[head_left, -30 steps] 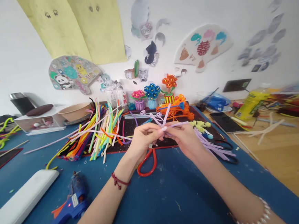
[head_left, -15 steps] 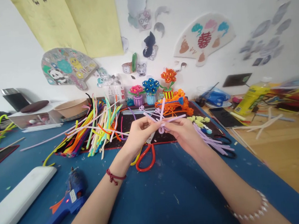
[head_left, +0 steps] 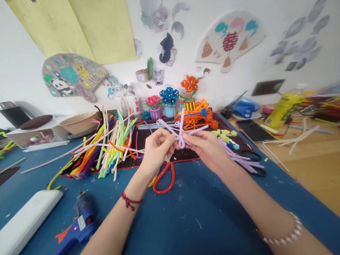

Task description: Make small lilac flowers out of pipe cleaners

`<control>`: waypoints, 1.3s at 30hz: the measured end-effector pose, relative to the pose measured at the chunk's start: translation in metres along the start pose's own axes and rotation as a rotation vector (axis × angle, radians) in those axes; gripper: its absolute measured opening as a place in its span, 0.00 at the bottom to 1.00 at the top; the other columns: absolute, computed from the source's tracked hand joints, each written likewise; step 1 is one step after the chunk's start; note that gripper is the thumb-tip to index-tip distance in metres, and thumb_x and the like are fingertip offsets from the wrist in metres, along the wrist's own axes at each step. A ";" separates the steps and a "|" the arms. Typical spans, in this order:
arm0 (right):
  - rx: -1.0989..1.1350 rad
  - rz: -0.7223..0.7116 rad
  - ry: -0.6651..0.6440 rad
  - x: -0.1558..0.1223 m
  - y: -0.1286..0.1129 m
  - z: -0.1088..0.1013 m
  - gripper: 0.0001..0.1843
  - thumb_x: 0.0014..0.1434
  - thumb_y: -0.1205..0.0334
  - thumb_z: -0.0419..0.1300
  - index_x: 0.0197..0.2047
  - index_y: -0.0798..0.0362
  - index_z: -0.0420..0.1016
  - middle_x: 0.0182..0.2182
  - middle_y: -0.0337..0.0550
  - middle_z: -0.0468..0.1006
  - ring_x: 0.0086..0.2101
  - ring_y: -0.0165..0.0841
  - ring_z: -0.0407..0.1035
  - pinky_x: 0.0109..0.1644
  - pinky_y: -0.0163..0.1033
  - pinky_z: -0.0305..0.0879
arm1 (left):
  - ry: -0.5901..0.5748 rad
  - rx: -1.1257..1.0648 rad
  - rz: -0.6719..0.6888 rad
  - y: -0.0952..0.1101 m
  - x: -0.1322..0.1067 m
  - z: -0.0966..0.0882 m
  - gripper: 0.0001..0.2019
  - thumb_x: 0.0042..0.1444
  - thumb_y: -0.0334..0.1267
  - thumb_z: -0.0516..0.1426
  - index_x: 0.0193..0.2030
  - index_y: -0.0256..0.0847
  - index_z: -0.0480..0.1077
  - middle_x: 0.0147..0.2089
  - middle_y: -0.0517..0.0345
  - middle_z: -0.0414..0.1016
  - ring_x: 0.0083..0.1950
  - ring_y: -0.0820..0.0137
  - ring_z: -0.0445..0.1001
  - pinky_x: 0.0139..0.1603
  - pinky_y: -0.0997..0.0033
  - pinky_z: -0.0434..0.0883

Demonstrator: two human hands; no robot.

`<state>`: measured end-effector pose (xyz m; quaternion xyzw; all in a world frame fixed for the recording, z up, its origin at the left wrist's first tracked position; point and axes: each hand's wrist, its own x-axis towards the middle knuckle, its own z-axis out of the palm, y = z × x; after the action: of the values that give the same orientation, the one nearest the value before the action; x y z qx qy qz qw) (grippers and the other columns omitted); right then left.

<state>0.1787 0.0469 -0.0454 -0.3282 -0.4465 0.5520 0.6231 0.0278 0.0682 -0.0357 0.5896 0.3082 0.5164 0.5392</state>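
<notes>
Lilac pipe cleaners [head_left: 181, 120] are being pinched in the fingertips of the left hand [head_left: 159, 147] and the right hand [head_left: 209, 149], above the black mat [head_left: 186, 155]. A small loop [head_left: 182, 146], unseen a second ago, is now being exposed below their crossing; shaping is apparently being advanced.

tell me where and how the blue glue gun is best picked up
Probably grip the glue gun by its handle, coming from the near left: the handle slants that way, while the nozzle points away. It lies on its side, orange trigger leftward. Keep clear of the nozzle; the red light is lit, so it may be hot.
</notes>
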 end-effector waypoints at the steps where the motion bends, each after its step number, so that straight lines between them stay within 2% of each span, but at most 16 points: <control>1: 0.002 -0.001 0.000 0.000 0.001 0.000 0.10 0.46 0.57 0.72 0.29 0.54 0.82 0.27 0.41 0.80 0.30 0.31 0.72 0.38 0.38 0.68 | 0.004 0.000 0.005 0.000 0.000 0.000 0.13 0.53 0.41 0.63 0.28 0.38 0.64 0.22 0.61 0.73 0.18 0.80 0.64 0.19 0.81 0.61; 9: -0.014 0.010 0.055 0.000 0.004 0.001 0.14 0.41 0.58 0.75 0.31 0.53 0.80 0.28 0.41 0.81 0.30 0.33 0.73 0.42 0.42 0.69 | -0.030 0.071 0.019 -0.001 0.000 -0.002 0.14 0.51 0.43 0.65 0.29 0.37 0.66 0.22 0.60 0.73 0.19 0.80 0.65 0.19 0.81 0.62; 13: -0.026 -0.053 0.118 0.001 0.007 0.001 0.13 0.40 0.60 0.75 0.30 0.52 0.79 0.27 0.39 0.80 0.30 0.31 0.72 0.41 0.40 0.67 | -0.015 0.153 0.018 -0.003 0.002 -0.004 0.13 0.53 0.45 0.63 0.30 0.37 0.69 0.23 0.59 0.74 0.19 0.79 0.66 0.19 0.80 0.63; 16: -0.058 -0.122 0.172 0.002 0.007 0.001 0.14 0.40 0.60 0.75 0.31 0.52 0.78 0.28 0.38 0.80 0.31 0.31 0.73 0.42 0.39 0.67 | -0.026 0.209 -0.057 -0.003 0.003 -0.005 0.16 0.56 0.48 0.60 0.28 0.35 0.70 0.22 0.57 0.72 0.18 0.78 0.66 0.17 0.79 0.61; 21: -0.131 -0.165 0.173 0.003 0.006 0.000 0.15 0.40 0.59 0.75 0.31 0.51 0.78 0.29 0.40 0.80 0.32 0.34 0.74 0.42 0.41 0.68 | -0.049 0.023 -0.104 0.002 0.000 0.000 0.13 0.53 0.44 0.63 0.28 0.34 0.72 0.25 0.56 0.73 0.21 0.79 0.65 0.21 0.80 0.63; 24: -0.128 -0.165 0.169 0.003 0.007 -0.002 0.15 0.39 0.60 0.75 0.31 0.51 0.78 0.28 0.39 0.80 0.32 0.34 0.73 0.41 0.41 0.68 | -0.055 0.025 -0.090 0.004 -0.003 0.003 0.12 0.52 0.42 0.64 0.29 0.34 0.74 0.27 0.56 0.74 0.23 0.78 0.66 0.23 0.79 0.64; 29: -0.115 -0.165 0.180 0.004 0.006 -0.003 0.13 0.39 0.62 0.74 0.30 0.51 0.77 0.26 0.38 0.79 0.28 0.32 0.71 0.37 0.39 0.66 | -0.016 0.133 0.021 0.002 -0.004 0.005 0.09 0.52 0.40 0.64 0.29 0.35 0.75 0.26 0.57 0.73 0.24 0.77 0.66 0.24 0.78 0.64; 36: -0.084 -0.100 0.168 0.001 0.003 -0.006 0.14 0.38 0.63 0.74 0.30 0.53 0.79 0.23 0.38 0.78 0.25 0.31 0.70 0.35 0.40 0.66 | -0.026 0.464 0.260 0.001 -0.006 0.001 0.06 0.55 0.38 0.62 0.34 0.39 0.79 0.25 0.58 0.74 0.25 0.74 0.64 0.27 0.76 0.62; 39: -0.086 -0.065 0.158 0.001 0.001 -0.008 0.16 0.36 0.62 0.75 0.31 0.54 0.80 0.23 0.39 0.78 0.25 0.30 0.69 0.34 0.39 0.66 | -0.041 0.531 0.366 -0.001 -0.007 0.000 0.06 0.57 0.37 0.60 0.35 0.41 0.80 0.30 0.55 0.78 0.28 0.71 0.70 0.33 0.73 0.65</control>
<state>0.1852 0.0489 -0.0493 -0.3823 -0.4297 0.4842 0.6594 0.0264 0.0617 -0.0390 0.7655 0.3102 0.4944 0.2708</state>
